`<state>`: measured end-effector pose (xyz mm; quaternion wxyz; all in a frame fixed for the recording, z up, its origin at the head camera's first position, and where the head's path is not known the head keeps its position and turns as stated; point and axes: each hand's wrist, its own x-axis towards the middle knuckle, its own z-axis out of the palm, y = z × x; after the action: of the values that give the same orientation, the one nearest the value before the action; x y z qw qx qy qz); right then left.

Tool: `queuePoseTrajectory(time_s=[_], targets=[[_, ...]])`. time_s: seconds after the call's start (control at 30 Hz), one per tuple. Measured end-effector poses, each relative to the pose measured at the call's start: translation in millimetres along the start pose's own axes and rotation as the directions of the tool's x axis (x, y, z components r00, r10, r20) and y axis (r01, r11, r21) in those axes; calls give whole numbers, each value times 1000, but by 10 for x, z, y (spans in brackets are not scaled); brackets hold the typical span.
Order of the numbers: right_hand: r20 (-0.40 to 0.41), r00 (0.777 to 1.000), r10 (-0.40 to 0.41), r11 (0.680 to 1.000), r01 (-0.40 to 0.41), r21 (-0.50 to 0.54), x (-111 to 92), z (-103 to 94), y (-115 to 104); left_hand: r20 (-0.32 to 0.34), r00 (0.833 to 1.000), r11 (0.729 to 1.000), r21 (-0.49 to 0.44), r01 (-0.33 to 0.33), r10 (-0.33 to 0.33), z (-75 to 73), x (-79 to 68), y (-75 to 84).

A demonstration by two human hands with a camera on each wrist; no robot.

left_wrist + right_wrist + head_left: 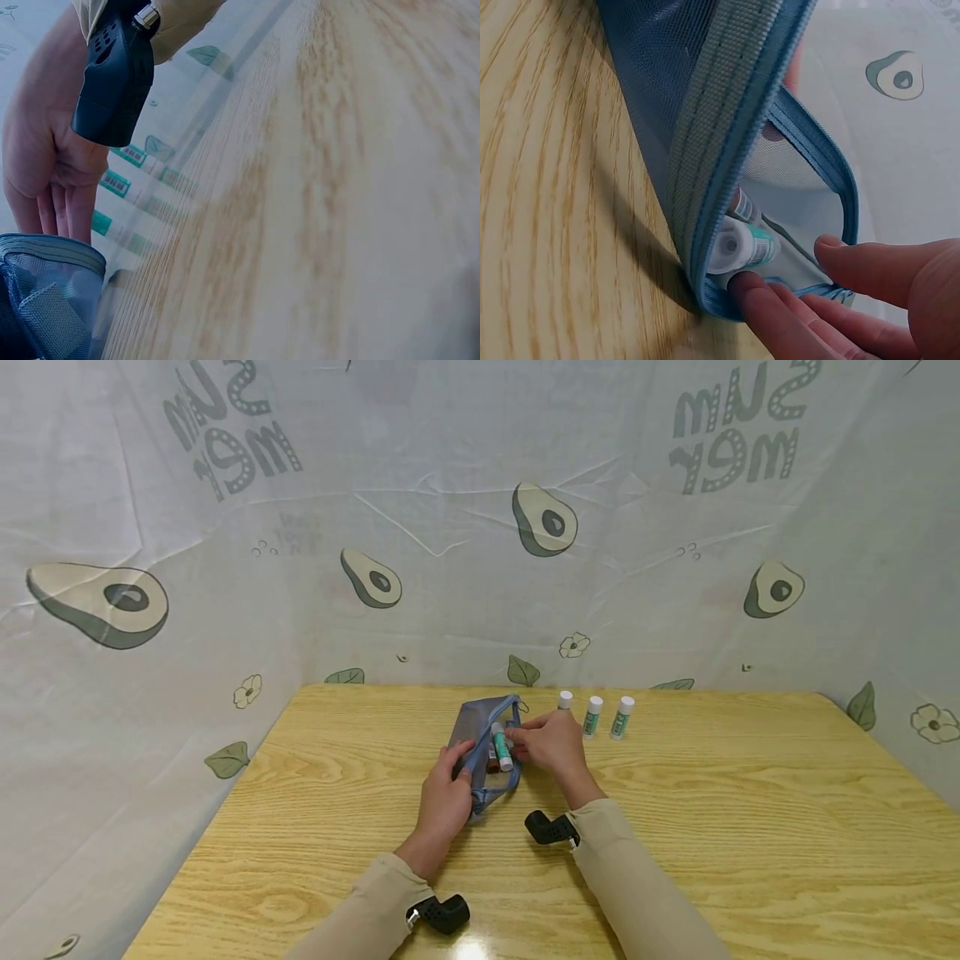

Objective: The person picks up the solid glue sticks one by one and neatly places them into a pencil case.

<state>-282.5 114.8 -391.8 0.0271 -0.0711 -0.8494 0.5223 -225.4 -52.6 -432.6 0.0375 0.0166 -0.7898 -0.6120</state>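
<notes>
A blue mesh zip pouch [480, 735] lies on the table with its mouth open toward the right. My left hand [444, 797] grips the pouch's left side near the opening. In the pouch's mouth lies a glue stick [502, 747] with a green label and white ends, beside a dark brown item [492, 763] that is mostly hidden. My right hand [553, 745] is at the opening's right edge; in the right wrist view its fingers [780, 319] are extended near the white end of the glue stick [731, 246], thumb apart from them.
Three more glue sticks stand upright behind the right hand: one partly hidden glue stick [565, 700], a middle glue stick [592, 718] and a right glue stick [622, 718]. The wooden table [750, 827] ends at a printed cloth [450, 635] behind.
</notes>
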Motion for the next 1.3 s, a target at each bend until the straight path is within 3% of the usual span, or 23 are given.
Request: queuePoseTrajectory(time_s=[0.3,0.6,0.87,1.3], targets=[[29,999,29,994,-32,108,0,-27,-22,-8,1000,1000,-6,9,-9,0,-1,-1],[26,1000,6,995,-9,102,-7,-79,-45,-2,1000,1000,-14,1,-1,2,-9,-8],[17,994,-108,988,105,115,-14,-188,-127,-4,1000,1000,-18,2,-2,10,-7,-8],[-45,955,-292,951,295,96,-233,-383,-447,1,1000,1000,-18,25,-25,13,-11,-27]])
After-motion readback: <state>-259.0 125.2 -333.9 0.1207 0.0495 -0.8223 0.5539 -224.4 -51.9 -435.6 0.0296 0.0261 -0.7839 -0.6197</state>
